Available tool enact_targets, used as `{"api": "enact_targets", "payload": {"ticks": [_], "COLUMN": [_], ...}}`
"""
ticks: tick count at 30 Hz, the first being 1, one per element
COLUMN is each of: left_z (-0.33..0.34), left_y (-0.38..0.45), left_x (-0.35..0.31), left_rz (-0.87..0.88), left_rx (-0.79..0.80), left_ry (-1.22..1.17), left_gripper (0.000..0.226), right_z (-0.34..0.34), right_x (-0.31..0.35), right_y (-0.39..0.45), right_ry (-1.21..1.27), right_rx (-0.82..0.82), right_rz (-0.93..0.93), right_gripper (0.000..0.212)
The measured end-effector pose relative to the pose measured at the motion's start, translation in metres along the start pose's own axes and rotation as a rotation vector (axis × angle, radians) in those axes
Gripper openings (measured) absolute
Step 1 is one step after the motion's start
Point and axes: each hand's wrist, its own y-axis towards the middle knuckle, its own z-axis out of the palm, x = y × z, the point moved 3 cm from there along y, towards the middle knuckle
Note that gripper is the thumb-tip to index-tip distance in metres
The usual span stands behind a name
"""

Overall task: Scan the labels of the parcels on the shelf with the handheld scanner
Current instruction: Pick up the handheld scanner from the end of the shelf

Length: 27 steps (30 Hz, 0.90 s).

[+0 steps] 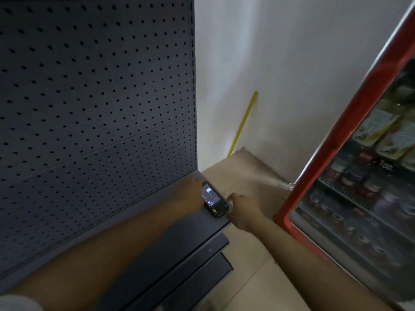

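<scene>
Currently the handheld scanner (213,199) is laid flat at the shelf's (179,239) right end, screen up, long axis running away-left. It is flanked by the left hand (190,195) and right hand (243,209); finger grip can't be told through blur.

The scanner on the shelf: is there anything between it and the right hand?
Nothing visible. The scanner lies screen up at the shelf end, and the right hand is just beside its right edge with only a narrow gap. The left hand is at its other side, not across that gap.
</scene>
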Motion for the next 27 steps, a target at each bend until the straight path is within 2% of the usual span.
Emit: {"api": "enact_targets", "payload": {"ticks": [7, 11, 17, 21, 27], "left_z": [0.032, 0.041, 0.061, 0.078, 0.102], "left_y": [0.035, 0.046, 0.053, 0.049, 0.042], "left_x": [0.002, 0.008, 0.016, 0.021, 0.039], "left_rz": [-0.134, -0.278, -0.445, -0.526, -0.577], "left_rx": [0.087, 0.115, 0.161, 0.198, 0.243], "left_ry": [0.032, 0.065, 0.006, -0.041, -0.059], "left_gripper": [0.047, 0.045, 0.04, 0.043, 0.047], "right_z": [-0.001, 0.003, 0.026, 0.051, 0.072], "right_x": [-0.008, -0.001, 0.002, -0.003, -0.004], "right_y": [0.057, 0.098, 0.136, 0.145, 0.159], "right_ry": [0.002, -0.008, 0.028, 0.077, 0.014], "right_rx": [0.119, 0.161, 0.18, 0.221, 0.135], "right_rz": [-0.09, -0.158, -0.143, -0.06, -0.005], "right_gripper": [0.05, 0.043, 0.071, 0.089, 0.092]}}
